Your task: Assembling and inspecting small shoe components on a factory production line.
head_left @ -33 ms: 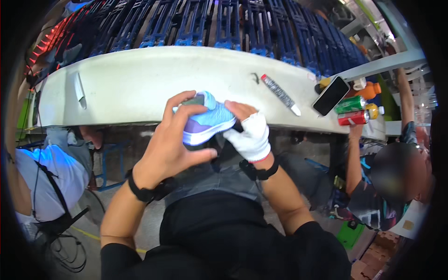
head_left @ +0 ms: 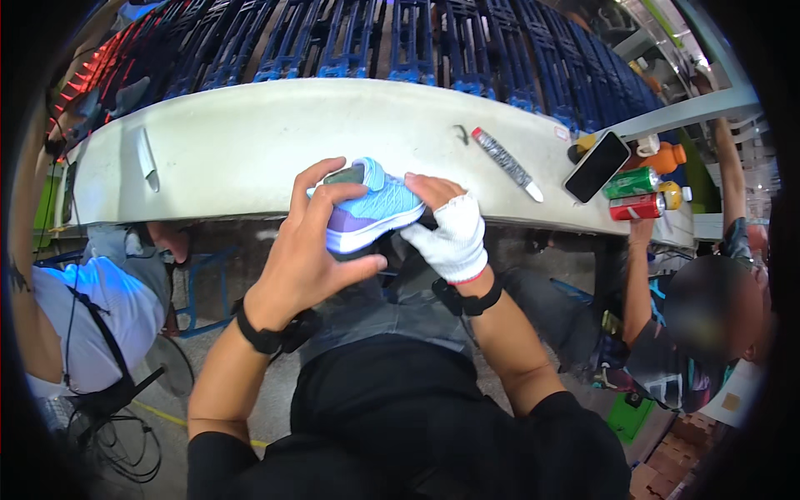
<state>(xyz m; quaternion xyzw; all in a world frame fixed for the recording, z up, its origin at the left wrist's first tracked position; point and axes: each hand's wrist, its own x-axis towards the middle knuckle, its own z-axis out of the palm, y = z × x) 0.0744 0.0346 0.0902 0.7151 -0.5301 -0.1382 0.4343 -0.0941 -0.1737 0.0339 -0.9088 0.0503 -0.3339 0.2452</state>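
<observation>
A small light-blue sneaker (head_left: 385, 202) with a purple heel, a strap and a white sole is held over the table's near edge, toe to the right. My bare left hand (head_left: 307, 242) curves round its heel and collar, fingertips at the dark opening, thumb stretched out below the sole. My right hand (head_left: 452, 232), in a white glove that leaves the fingertips bare, grips the toe. How far its thumb reaches under the sole is hidden. Both wrists wear black bands.
On the white table (head_left: 250, 133) lie a marker pen (head_left: 506, 164), a white-grey blade-like tool (head_left: 147, 158), a phone (head_left: 597, 167), a green can (head_left: 633, 182), a red can (head_left: 637, 207) and bottles. Blue racks (head_left: 346, 42) stand behind. People sit at both sides.
The view has shifted slightly, so the table things appear a little further right. The sneaker sits marginally higher, in the same two-handed hold.
</observation>
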